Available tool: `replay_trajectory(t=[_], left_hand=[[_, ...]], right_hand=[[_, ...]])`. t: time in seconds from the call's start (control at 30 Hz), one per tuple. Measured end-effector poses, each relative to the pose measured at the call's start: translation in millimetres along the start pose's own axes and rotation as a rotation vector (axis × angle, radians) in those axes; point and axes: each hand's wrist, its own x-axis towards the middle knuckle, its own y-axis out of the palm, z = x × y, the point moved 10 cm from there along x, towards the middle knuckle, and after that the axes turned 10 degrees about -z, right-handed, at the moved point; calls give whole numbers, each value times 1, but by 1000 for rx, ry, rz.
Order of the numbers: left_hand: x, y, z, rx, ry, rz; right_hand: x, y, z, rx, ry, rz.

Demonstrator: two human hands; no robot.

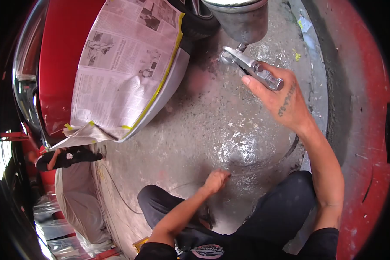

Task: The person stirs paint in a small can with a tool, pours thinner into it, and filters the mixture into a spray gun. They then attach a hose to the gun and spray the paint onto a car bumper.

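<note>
My right hand [275, 93] is wrapped round the handle of a metal spray gun [247, 63], with a grey cup [245, 24] attached at the gun's upper side. The gun points left, toward a car part masked with newspaper [121, 65] and edged with yellow tape [160, 82]. Low in front of my knees, my left hand [216, 181] is closed; a thin dark line, perhaps a hose, passes by it. Whatever its fingers hold is too small to make out.
A red car body [58, 73] stands at the left, with a dark tire [199, 24] behind the masked part. Another person [69, 158] is at the lower left near a draped cover [78, 195]. A red wall [368, 151] curves along the right.
</note>
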Motion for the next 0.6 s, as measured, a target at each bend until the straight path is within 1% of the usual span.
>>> replay_trajectory(t=[0.07,0.1,0.13,0.17,0.2,0.27,0.33,0.4,0.47,0.5,0.57,0.6], left_hand=[[13,-33,12,225,-124,46],[21,-34,33,183,-145,51],[23,-46,41,183,-72,2],[26,-47,58,174,-47,71],[32,-53,71,165,-19,140],[47,-102,44,165,39,343],[60,-140,37,64,72,435],[73,-173,41,-26,48,448],[88,-217,26,-30,-92,397],[91,-223,26,-40,-88,396],[108,-245,23,82,-12,249],[114,-242,26,123,26,214]], right_hand=[[0,-3,0,-37,46,58],[0,-9,6,-33,48,62],[-6,-5,2,-51,148,179],[-13,-1,-4,-70,245,293],[-15,-3,-7,-67,243,293],[-20,-3,8,69,25,300],[-16,-6,-2,51,21,283],[-10,-2,-5,32,30,283],[7,-10,-10,-142,73,191],[13,-8,-9,-151,73,197],[24,-16,-21,-93,244,126],[28,-17,-25,-104,243,119]])
